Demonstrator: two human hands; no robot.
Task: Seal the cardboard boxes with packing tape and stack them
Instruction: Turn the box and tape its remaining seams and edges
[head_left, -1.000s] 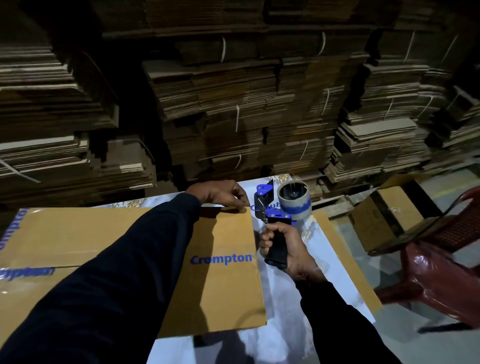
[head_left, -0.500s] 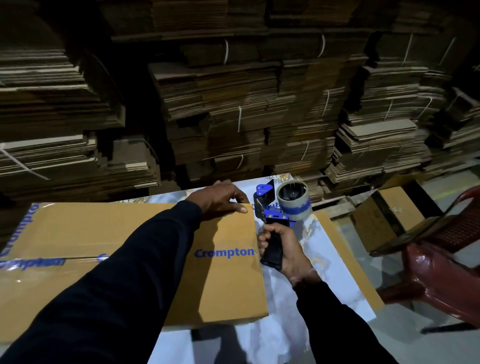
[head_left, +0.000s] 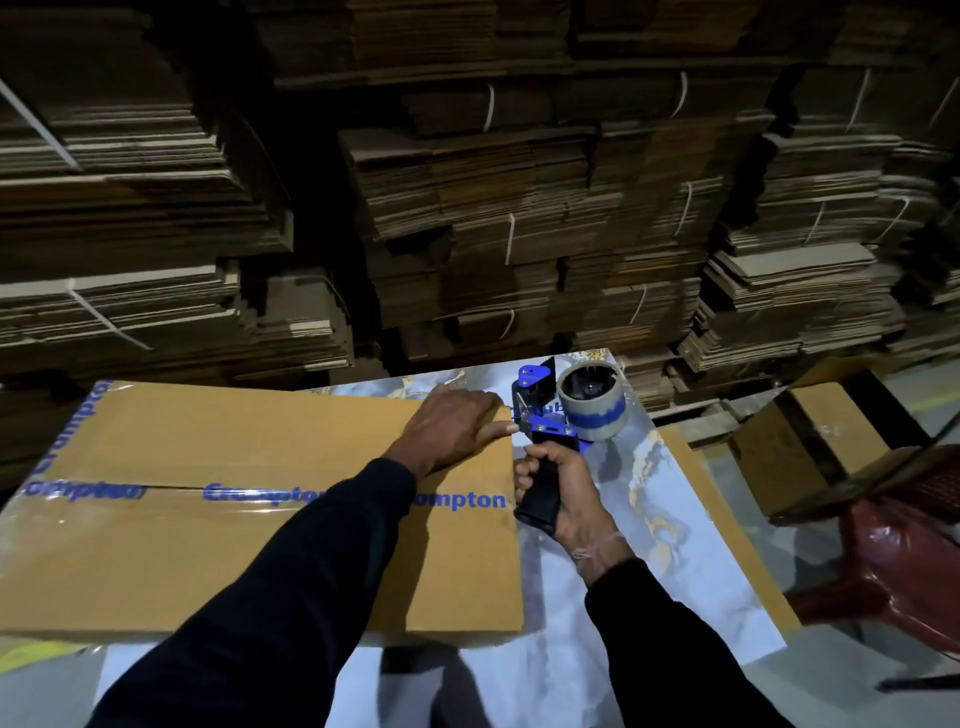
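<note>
A brown cardboard box (head_left: 218, 561) printed "Crompton" in blue lies on a marble-patterned table (head_left: 639, 525). Clear tape runs along its middle seam from the left. My left hand (head_left: 457, 423) rests flat on the box's top at the far right corner, fingers straight, thumb pointing at the dispenser. My right hand (head_left: 563, 493) grips the black handle of a blue tape dispenser (head_left: 550, 415), whose clear tape roll (head_left: 592, 402) stands just beyond the box's right edge.
Tall stacks of flattened, strapped cardboard (head_left: 519, 208) fill the whole background. A small open box (head_left: 810, 447) stands on the floor to the right, beside a red plastic chair (head_left: 914, 561). A flat cardboard sheet (head_left: 722, 514) leans along the table's right side.
The view has swung left, showing more of the box and its taped seam. My left hand has flattened on the far right corner. The dispenser stays by the box's right edge.
</note>
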